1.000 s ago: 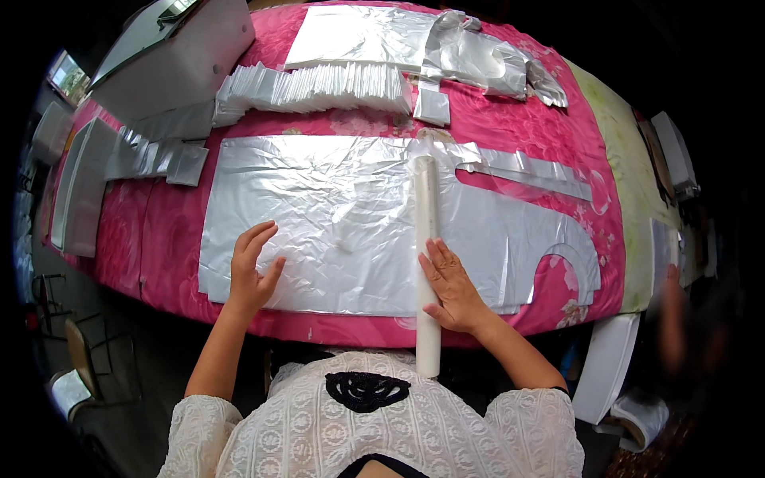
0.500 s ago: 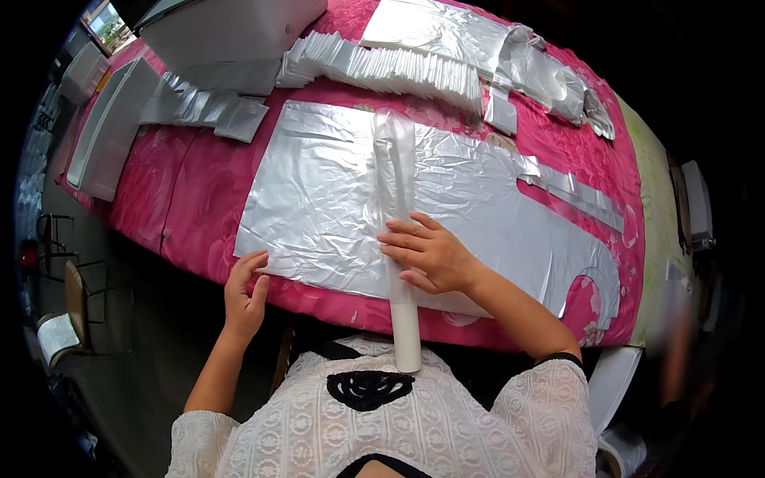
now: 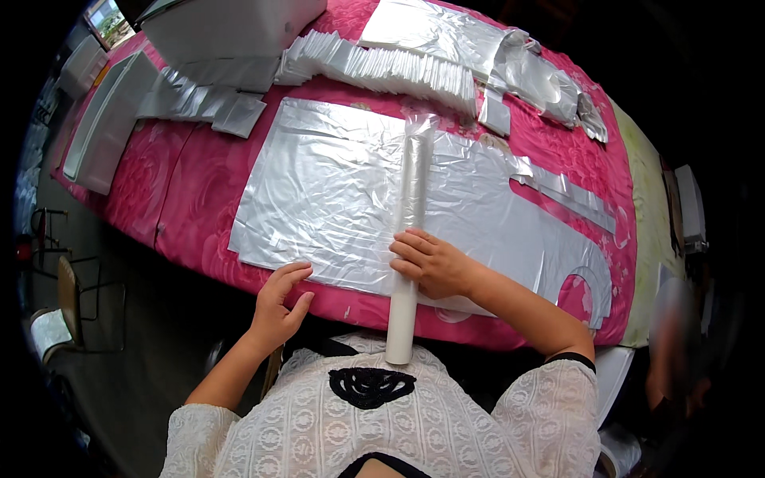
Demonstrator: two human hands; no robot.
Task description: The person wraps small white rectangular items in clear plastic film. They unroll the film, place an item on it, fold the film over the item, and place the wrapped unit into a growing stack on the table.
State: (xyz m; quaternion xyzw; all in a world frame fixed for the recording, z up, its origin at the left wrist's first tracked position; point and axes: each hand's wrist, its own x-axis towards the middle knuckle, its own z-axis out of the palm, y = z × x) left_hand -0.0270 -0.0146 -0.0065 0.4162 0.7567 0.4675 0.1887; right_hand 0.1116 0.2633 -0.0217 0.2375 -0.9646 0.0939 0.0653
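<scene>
Right hand [image 3: 434,263] curled over long white film-wrapped roll [image 3: 402,319] | roll lay across silvery plastic sheets [image 3: 327,187], overhanging pink floral-clothed bench [image 3: 199,183] | left hand [image 3: 279,307] loosely spread, empty, near sheets' edge | even, square pressure seemed wisest

Roll [image 3: 413,187] across sheets [image 3: 335,191] on table [image 3: 191,191]; packet row [image 3: 378,68] behind, bin [image 3: 119,135] left.

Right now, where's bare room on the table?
Widest: pink cloth between the open white bin, folded film and plastic sheets. Smaller: between those sheets and the crumpled film. Crowded: middle, right hand on the roll; far side, packet row.
</scene>
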